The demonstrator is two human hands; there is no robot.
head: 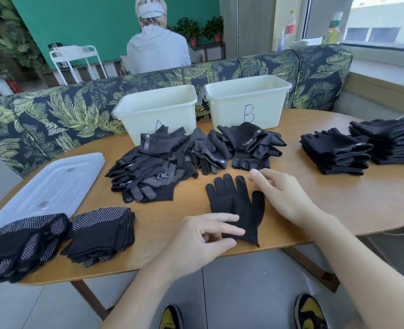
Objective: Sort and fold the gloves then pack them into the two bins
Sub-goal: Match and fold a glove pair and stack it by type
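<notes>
One plain black glove (235, 205) lies flat on the bench (315, 210) near its front edge, between the two hands. Long axis runs front-to-back: fingers point away toward the bins, cuff toward the person.

Left hand (203, 236) is at the cuff end, fingers extended over the cuff and thumb beneath, looks like a light pinch on the cuff edge (contact partly hidden by the hand). Right hand (281, 193) sits just beside the glove's thumb side, near the fingertip end, grip released, fingers relaxed, holding nothing.

Judgement: a fold along the long axis comes next; right hand is nearer the fingertips, so it would bring them back toward the cuff.

Unsorted glove pile (172, 160) lies beyond, in front of bin A (156, 112) and bin B (246, 100). Folded stacks sit at left (101, 231) and right (336, 150).
</notes>
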